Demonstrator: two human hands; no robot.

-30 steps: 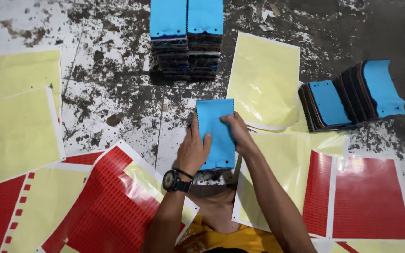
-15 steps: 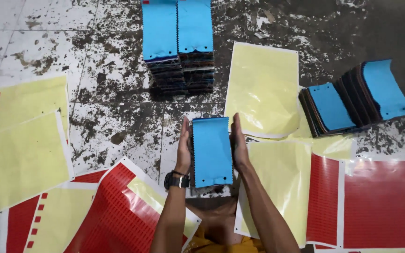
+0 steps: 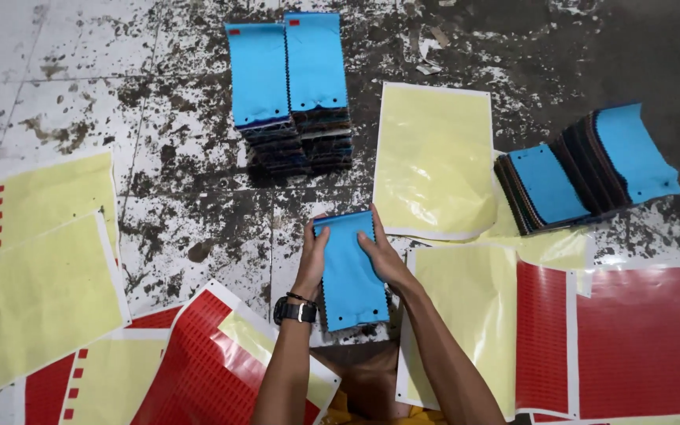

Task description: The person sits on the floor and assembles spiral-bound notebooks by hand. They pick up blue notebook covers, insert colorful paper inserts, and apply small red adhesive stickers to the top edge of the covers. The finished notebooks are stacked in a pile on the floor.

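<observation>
Since half a second ago the blue fabric swatch stack (image 3: 349, 271) has stayed between the two hands, but the fingers have shifted up toward its top corners, and the view has slid slightly so the floor things sit lower in frame.

The stained tile floor (image 3: 182, 212) carries everything. Large yellow sheets (image 3: 434, 157) and red sticker sheets (image 3: 643, 338) lie spread around the person. Two tall swatch piles (image 3: 289, 86), topped blue, stand side by side well ahead of the hands. A fanned swatch bundle (image 3: 588, 169) lies to the right, partly on a yellow sheet.

The left hand (image 3: 312, 256) presses the held stack's left edge, fingers closed against it; a black wristwatch (image 3: 295, 311) circles that wrist. The right hand (image 3: 383, 256) grips the right edge, thumb lying over the blue top.
</observation>
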